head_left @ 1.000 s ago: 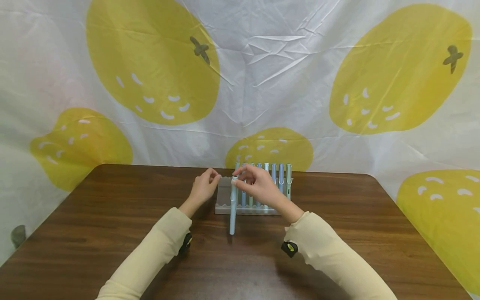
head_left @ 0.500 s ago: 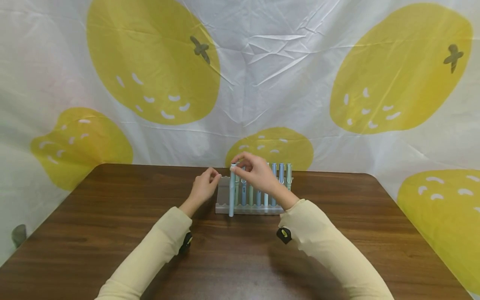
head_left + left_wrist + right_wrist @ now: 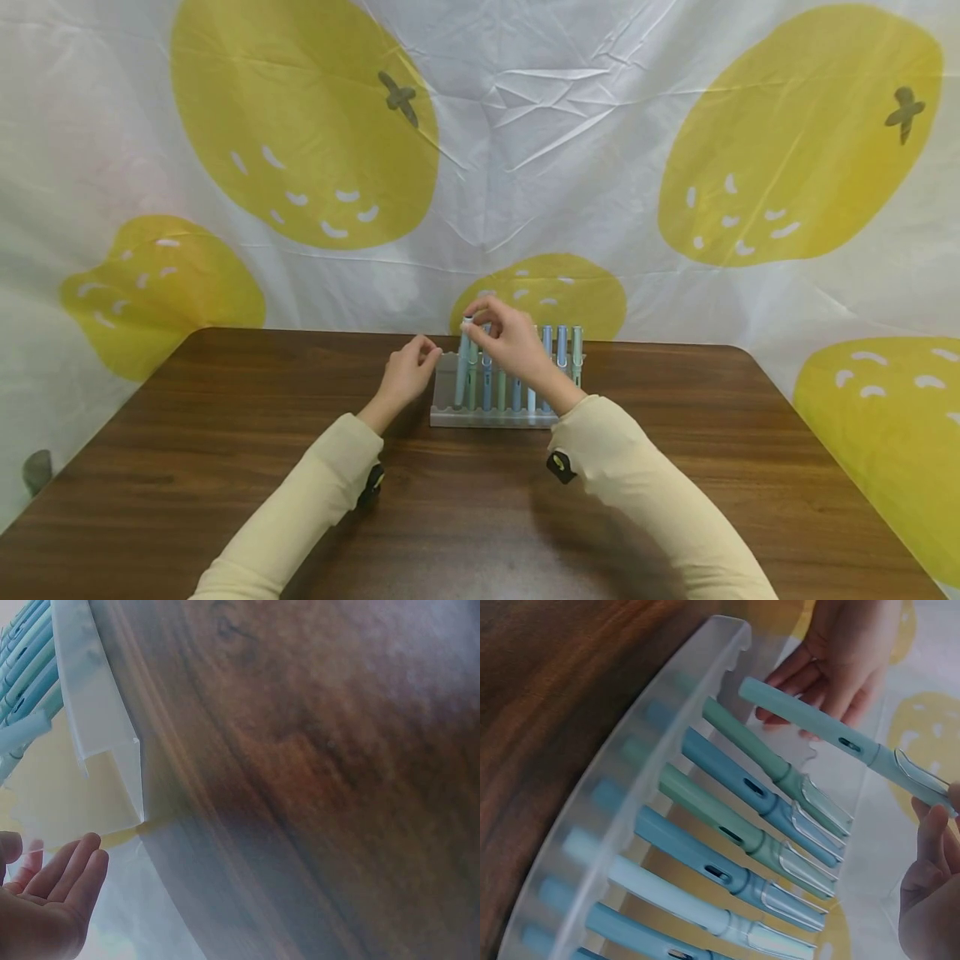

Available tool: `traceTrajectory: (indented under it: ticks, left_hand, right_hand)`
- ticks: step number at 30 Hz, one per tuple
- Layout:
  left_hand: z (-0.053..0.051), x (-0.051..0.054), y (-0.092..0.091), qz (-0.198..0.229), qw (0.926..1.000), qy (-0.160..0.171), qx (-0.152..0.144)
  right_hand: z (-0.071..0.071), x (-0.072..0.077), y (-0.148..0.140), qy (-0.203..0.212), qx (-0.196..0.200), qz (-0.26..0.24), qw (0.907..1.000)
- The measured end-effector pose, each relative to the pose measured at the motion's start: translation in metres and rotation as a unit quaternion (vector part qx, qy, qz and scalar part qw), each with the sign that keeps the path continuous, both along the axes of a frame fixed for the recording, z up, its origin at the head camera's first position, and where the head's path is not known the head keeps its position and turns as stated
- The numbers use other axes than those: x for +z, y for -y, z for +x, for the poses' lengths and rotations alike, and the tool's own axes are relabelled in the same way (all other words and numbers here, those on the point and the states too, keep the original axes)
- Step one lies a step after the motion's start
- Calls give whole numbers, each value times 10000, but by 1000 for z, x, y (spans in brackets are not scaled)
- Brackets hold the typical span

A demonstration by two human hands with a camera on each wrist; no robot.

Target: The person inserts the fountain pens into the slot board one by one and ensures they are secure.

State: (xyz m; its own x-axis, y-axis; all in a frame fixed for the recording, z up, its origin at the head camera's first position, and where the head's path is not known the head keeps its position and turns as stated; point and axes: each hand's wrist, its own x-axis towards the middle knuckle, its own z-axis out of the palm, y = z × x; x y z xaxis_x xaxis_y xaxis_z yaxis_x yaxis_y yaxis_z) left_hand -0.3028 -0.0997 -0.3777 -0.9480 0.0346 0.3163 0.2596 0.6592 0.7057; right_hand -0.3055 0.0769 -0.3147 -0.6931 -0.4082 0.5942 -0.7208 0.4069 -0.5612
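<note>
In the head view, a clear pen rack (image 3: 498, 422) stands near the table's far side, with several blue and green capped pens (image 3: 502, 387) leaning in its slots. My right hand (image 3: 510, 342) pinches a pale blue pen (image 3: 810, 716) by its cap end, above the rack's left end. The pen slants, its lower end close to the rack's front ledge; whether it touches is unclear. At the rack's upper left corner, my left hand (image 3: 405, 375) pinches the clear panel's edge between thumb and index finger, other fingers extended in the left wrist view.
The rack stands on a brown wooden table (image 3: 465, 517). Behind it hangs a white cloth (image 3: 540, 200) printed with large yellow lemons. A black wrist camera (image 3: 561, 467) sits under the right sleeve.
The right hand has carried the pale blue pen up and away from me, from in front of the rack to over its left end. My left hand has stayed at the corner.
</note>
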Motion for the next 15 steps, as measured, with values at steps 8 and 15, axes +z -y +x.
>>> traceTrajectory:
  ticks: [8, 15]
  left_hand:
    - [0, 0, 0, 16, 10000, 31, -13]
    - [-2, -2, 0, 9, 10000, 59, 28]
  right_hand:
    - [1, -11, 4, -353, -73, -102, 9993]
    - [0, -19, 5, -416, -101, 20, 9991]
